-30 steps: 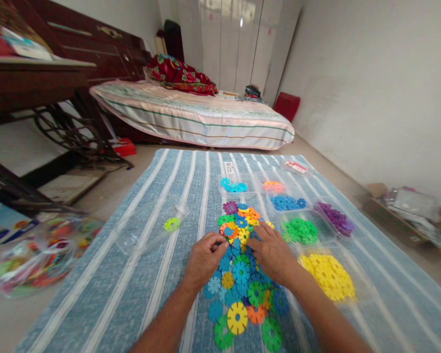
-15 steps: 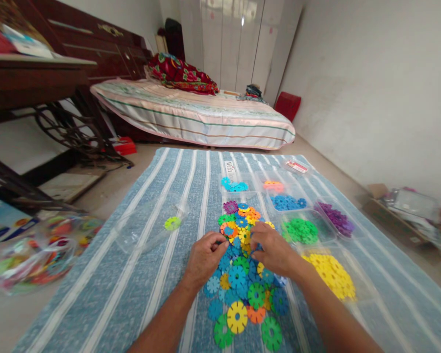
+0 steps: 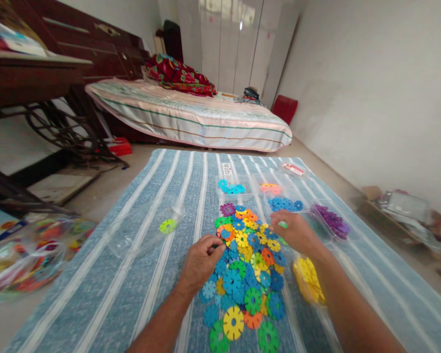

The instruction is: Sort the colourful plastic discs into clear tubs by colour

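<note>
A pile of flat, notched plastic discs (image 3: 238,279) in blue, green, yellow and orange lies on the striped cloth. At the pile's left edge, my left hand (image 3: 203,260) is closed, thumb against curled fingers; whatever it may hold is hidden. My right hand (image 3: 294,231) is beyond the pile's right side, over the clear box of green discs (image 3: 283,241), covering most of it. Its fingers are bent together, and green shows between them; whether that is a held disc or the box's contents, I cannot tell. Yellow discs (image 3: 308,279) fill a box partly behind my right forearm.
Other clear boxes hold purple discs (image 3: 331,221), dark blue discs (image 3: 284,204), orange discs (image 3: 270,188) and light blue discs (image 3: 232,188). On the left, a transparent bag (image 3: 135,235) lies near a lime disc (image 3: 168,226). A bed (image 3: 191,117) stands beyond the table.
My right hand has moved from the pile rightward and slightly up to the green discs' box. The left hand stays by the pile. The whole view has shifted slightly.
</note>
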Motion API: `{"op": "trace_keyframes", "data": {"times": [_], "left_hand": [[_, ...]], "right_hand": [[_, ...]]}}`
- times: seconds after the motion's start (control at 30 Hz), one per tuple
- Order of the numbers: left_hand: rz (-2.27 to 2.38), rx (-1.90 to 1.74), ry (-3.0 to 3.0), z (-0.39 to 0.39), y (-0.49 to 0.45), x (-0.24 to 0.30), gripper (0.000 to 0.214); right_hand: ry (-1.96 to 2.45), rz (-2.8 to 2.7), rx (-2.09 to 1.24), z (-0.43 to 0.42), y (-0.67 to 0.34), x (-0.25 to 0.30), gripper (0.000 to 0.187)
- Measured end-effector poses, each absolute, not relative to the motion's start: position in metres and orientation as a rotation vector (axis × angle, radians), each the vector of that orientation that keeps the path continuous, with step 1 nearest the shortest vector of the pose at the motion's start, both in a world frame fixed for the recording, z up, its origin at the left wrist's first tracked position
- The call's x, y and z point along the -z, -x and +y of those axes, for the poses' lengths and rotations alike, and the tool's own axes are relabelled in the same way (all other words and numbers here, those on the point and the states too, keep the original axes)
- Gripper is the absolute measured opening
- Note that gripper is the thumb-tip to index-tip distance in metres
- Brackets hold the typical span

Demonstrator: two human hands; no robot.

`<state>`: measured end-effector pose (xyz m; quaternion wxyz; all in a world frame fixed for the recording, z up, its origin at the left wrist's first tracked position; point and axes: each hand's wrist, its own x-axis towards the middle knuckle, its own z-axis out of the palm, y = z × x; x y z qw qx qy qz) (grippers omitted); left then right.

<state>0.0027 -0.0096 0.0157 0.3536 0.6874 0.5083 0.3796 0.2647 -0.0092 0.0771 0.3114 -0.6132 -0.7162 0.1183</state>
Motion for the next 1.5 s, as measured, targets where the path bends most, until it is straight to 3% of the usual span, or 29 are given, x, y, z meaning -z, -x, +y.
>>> {"op": "trace_keyframes", "data": {"times": [0.23, 0.47, 0.6, 0.77, 1.0, 1.17, 1.23, 1.37, 1.5], "left_hand": [[1.323, -0.969, -1.791, -0.01, -0.003, -0.018, 0.02], [1.332, -0.958, -1.784, -0.01, -0.002, -0.016, 0.02], [1.329, -0.963, -1.781, -0.01, -0.002, -0.014, 0.02], [1.32, -0.971, -1.792, -0.01, -0.002, -0.015, 0.02], [1.304, -0.976, -1.799, -0.009, -0.002, -0.01, 0.019], [1.314, -0.979, -1.811, -0.009, -0.002, -0.008, 0.018], [1.315, -0.985, -1.815, -0.009, -0.002, -0.009, 0.018], [1.308, -0.991, -1.821, -0.009, -0.003, -0.01, 0.018], [1.3, -0.984, -1.831, -0.009, -0.002, -0.009, 0.018]], "right_hand": [[1.789, -1.546, 0.118, 0.011, -0.289, -0.081, 0.031], [1.887, -2.163, -0.088, -0.034, -0.213, -0.058, 0.019], [2.093, -2.211, -0.049, -0.038, -0.191, -0.051, 0.02], [2.036, -2.264, -0.024, -0.04, -0.195, -0.047, 0.02], [1.851, -2.221, 0.271, -0.031, -0.219, -0.056, 0.029], [1.988, -1.822, 0.491, -0.011, -0.243, -0.081, 0.024], [1.954, -1.828, 0.407, -0.016, -0.238, -0.082, 0.025], [1.756, -2.238, -0.102, -0.051, -0.208, -0.068, 0.02], [1.797, -2.309, -0.323, -0.079, -0.188, -0.056, 0.033]]}}
